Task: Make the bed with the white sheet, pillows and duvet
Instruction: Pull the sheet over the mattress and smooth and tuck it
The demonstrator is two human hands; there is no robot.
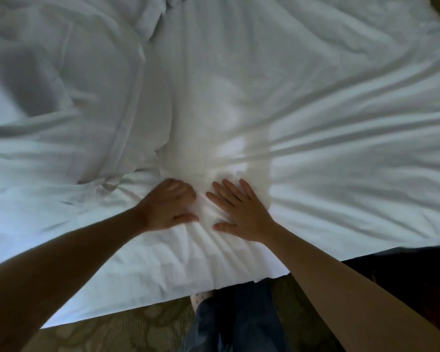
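The white sheet [341,123] covers the bed and is creased, with folds fanning out from my hands. My left hand [167,207] rests on the sheet near the bed's front edge, its fingers curled into the cloth. Just to its right, my right hand [241,212] lies flat on the sheet with its fingers spread. A thicker layer of white bedding [69,102], perhaps the duvet, lies rumpled over the left half of the bed. A bunched white lump [153,19] sits at the far top; I cannot tell whether it is a pillow.
The bed's front edge [137,303] runs across the lower frame. Patterned carpet [127,331] lies below it, where my legs in dark trousers [236,318] stand. A dark object [404,273] fills the lower right beside the bed.
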